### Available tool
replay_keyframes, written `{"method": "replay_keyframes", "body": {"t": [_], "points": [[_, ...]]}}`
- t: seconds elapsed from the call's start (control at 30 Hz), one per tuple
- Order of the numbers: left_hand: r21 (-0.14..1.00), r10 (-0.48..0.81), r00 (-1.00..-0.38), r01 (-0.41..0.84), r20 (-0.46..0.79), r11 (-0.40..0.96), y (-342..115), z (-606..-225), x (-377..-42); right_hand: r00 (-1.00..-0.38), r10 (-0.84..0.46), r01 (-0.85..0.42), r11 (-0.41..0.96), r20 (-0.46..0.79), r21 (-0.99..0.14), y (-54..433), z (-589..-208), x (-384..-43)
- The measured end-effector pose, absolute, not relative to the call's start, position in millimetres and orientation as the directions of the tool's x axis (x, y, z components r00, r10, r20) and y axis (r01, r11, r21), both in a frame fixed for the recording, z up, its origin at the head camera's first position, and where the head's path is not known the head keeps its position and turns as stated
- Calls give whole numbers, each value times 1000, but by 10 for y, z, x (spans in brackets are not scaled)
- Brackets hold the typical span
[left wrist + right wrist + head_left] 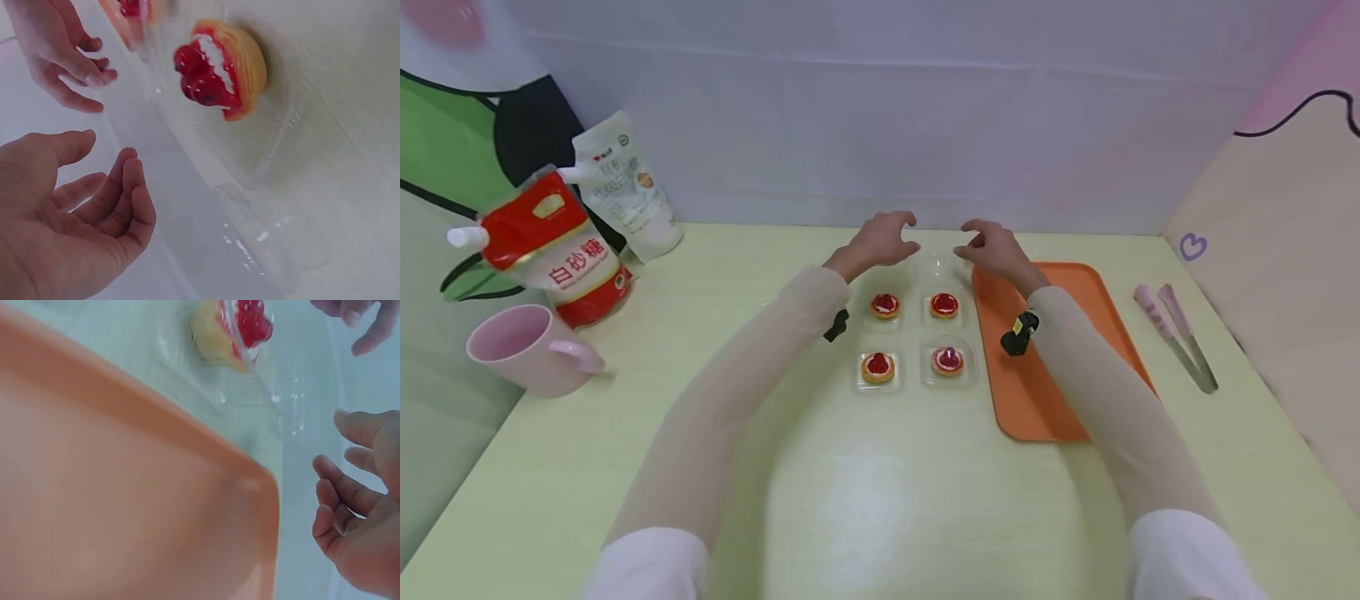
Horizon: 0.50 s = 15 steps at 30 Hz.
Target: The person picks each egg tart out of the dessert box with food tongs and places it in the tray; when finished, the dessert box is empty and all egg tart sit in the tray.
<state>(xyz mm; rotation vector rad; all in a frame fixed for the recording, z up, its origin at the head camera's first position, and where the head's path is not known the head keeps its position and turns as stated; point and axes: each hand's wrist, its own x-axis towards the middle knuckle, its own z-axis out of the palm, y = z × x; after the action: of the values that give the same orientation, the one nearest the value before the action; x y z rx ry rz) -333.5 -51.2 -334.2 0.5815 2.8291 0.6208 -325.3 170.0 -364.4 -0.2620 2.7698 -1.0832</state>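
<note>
Small tarts with red fruit and cream stand in two rows in clear plastic boxes. The back row has a left tart (885, 306) and a right tart (943, 305); the front row has a left tart (877, 367) and a right tart (947, 361). Beyond the back row, my left hand (880, 237) and right hand (994, 248) face each other, thumbs and fingers loosely curved and apart, holding nothing. Between them a clear plastic piece (936, 263) is faintly visible. In the left wrist view, a tart (250, 65) sits beyond my left fingertips.
An orange tray (1037, 408) lies under my right forearm, with tongs (1183, 333) to its right. At the left stand a pink mug (535, 354), a red and white sugar pouch (568, 258) and a white pouch (628, 196). A wall backs the table.
</note>
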Motion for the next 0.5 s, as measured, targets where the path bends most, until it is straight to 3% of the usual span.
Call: {"method": "replay_keyframes", "body": {"t": [0.5], "points": [[528,630,-776,522,-32,670,-718,-3431,-2487,-945,-316,-273,608,88,-745,1738,-3510,-2670]]}}
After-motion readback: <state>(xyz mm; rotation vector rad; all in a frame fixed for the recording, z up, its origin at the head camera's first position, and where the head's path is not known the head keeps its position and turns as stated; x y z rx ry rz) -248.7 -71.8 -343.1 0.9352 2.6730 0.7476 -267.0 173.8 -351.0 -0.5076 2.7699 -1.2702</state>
